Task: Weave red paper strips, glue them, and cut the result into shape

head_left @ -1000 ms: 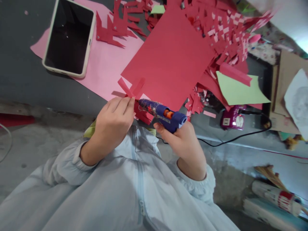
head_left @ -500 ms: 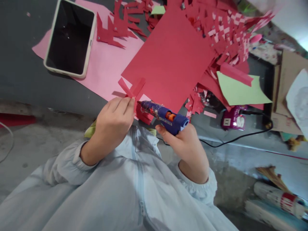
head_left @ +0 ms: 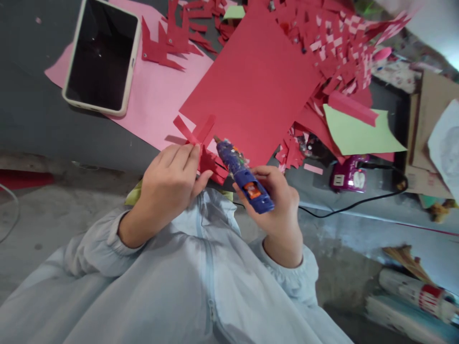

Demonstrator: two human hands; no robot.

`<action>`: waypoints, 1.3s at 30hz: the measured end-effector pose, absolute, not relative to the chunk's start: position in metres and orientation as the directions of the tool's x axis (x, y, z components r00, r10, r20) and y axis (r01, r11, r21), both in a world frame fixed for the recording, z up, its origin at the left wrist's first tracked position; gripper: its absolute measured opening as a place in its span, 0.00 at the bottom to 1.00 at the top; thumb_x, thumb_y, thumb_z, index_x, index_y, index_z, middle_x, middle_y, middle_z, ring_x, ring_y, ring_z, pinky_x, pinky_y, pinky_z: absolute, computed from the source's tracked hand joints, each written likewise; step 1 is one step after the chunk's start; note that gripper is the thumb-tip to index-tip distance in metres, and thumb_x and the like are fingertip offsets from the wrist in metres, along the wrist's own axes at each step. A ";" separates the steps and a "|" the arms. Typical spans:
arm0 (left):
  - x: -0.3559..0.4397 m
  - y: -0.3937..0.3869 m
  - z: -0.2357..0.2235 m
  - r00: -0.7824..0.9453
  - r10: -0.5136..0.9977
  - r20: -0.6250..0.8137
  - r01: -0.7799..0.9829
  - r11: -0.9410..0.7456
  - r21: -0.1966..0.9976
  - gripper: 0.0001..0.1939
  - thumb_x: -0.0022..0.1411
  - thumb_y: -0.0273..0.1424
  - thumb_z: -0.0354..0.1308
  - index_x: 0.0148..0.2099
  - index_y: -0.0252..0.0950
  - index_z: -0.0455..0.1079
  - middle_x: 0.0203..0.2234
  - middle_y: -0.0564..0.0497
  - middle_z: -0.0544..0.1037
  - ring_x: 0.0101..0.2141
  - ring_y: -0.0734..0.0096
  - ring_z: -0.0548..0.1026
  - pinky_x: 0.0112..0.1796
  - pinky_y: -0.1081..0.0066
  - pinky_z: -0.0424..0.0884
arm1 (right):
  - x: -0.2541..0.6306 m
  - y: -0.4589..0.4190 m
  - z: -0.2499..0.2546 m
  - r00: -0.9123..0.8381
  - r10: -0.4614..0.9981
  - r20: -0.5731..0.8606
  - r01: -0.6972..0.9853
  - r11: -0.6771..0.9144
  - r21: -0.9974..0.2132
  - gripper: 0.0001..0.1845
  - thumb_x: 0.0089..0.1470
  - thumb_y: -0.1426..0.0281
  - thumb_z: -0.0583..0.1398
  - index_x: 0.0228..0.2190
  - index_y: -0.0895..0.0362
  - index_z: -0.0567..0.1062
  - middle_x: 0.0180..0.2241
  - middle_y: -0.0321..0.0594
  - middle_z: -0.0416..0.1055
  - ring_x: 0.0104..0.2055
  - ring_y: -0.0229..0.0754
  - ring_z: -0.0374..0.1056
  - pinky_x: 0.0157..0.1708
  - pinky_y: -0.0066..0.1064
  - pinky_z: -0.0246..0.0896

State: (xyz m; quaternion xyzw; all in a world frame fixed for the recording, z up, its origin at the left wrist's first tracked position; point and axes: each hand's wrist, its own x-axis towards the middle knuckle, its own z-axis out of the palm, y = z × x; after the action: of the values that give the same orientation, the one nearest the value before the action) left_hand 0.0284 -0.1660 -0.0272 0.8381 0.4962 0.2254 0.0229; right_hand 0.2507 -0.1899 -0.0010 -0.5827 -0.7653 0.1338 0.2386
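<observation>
My left hand (head_left: 172,177) presses its fingertips onto red paper strips (head_left: 205,129) at the table's near edge; some of the strips lie hidden under the fingers. In my right hand (head_left: 274,198) is a blue hot glue gun (head_left: 242,172), its nozzle angled up and left over the red sheet. The tip is apart from the strips. A large red paper sheet (head_left: 254,91) lies just beyond both hands, overlapping a pink sheet (head_left: 158,95).
A phone (head_left: 102,55) lies on the pink sheet at the left. Cut red pieces (head_left: 167,43) and a woven red-pink heap (head_left: 333,45) cover the back. To the right are green paper (head_left: 362,134), a purple box (head_left: 349,177), a black cable (head_left: 344,211) and cardboard (head_left: 426,129).
The glue gun's nozzle has pulled away from the strips by my left fingertips and swung to point farther up. My left thumb has moved out to the right; the strips stay in place.
</observation>
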 end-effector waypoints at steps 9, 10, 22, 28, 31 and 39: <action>0.028 -0.167 -0.033 0.410 0.823 0.393 0.816 -0.524 0.244 0.48 0.67 0.61 0.37 0.58 0.18 0.70 0.46 0.31 0.79 0.47 0.50 0.76 0.48 0.59 0.72 | 0.250 -0.182 -0.025 -0.367 0.824 0.432 0.890 0.446 -0.093 0.17 0.56 0.73 0.59 0.48 0.56 0.70 0.28 0.37 0.80 0.24 0.39 0.74 0.23 0.28 0.59; 0.028 -0.166 -0.033 0.410 0.821 0.396 0.818 -0.523 0.238 0.49 0.67 0.61 0.37 0.58 0.18 0.70 0.46 0.32 0.79 0.47 0.50 0.76 0.48 0.59 0.72 | 0.250 -0.182 -0.026 -0.378 0.813 0.443 0.883 0.460 -0.090 0.17 0.56 0.74 0.59 0.48 0.56 0.70 0.29 0.37 0.80 0.25 0.38 0.74 0.24 0.27 0.60; 0.031 -0.167 -0.033 0.412 0.828 0.380 0.824 -0.517 0.234 0.45 0.68 0.58 0.41 0.58 0.18 0.69 0.45 0.31 0.79 0.46 0.47 0.76 0.45 0.56 0.73 | 0.252 -0.183 -0.029 -0.488 0.753 0.441 0.834 0.552 -0.019 0.22 0.58 0.74 0.55 0.54 0.60 0.70 0.28 0.37 0.78 0.22 0.36 0.67 0.24 0.30 0.57; 0.031 -0.166 -0.033 0.417 0.826 0.379 0.823 -0.521 0.228 0.43 0.68 0.57 0.42 0.58 0.18 0.70 0.45 0.31 0.79 0.45 0.47 0.76 0.44 0.57 0.73 | 0.252 -0.185 -0.028 -0.508 0.778 0.371 0.834 0.552 -0.016 0.23 0.57 0.74 0.54 0.53 0.60 0.76 0.20 0.34 0.70 0.22 0.37 0.64 0.22 0.31 0.53; 0.031 -0.166 -0.034 0.412 0.835 0.364 0.822 -0.513 0.248 0.42 0.68 0.56 0.43 0.59 0.20 0.69 0.46 0.31 0.79 0.46 0.47 0.76 0.44 0.56 0.73 | 0.253 -0.185 -0.028 -0.470 0.830 0.299 0.856 0.512 -0.076 0.25 0.56 0.74 0.52 0.52 0.57 0.78 0.19 0.35 0.68 0.23 0.38 0.62 0.22 0.31 0.52; 0.031 -0.165 -0.031 0.421 0.825 0.377 0.830 -0.518 0.208 0.41 0.69 0.55 0.42 0.57 0.20 0.70 0.44 0.32 0.80 0.44 0.49 0.76 0.43 0.58 0.74 | 0.254 -0.184 -0.026 -0.535 0.760 0.370 0.811 0.585 -0.029 0.24 0.57 0.76 0.53 0.52 0.60 0.78 0.19 0.34 0.68 0.22 0.37 0.62 0.22 0.31 0.50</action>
State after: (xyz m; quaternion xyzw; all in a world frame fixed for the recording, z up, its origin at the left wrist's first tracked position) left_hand 0.0315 -0.1652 -0.0314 0.8428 0.4909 0.2207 -0.0054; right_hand 0.2539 -0.1836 -0.0262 -0.4497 -0.8730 -0.0732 0.1740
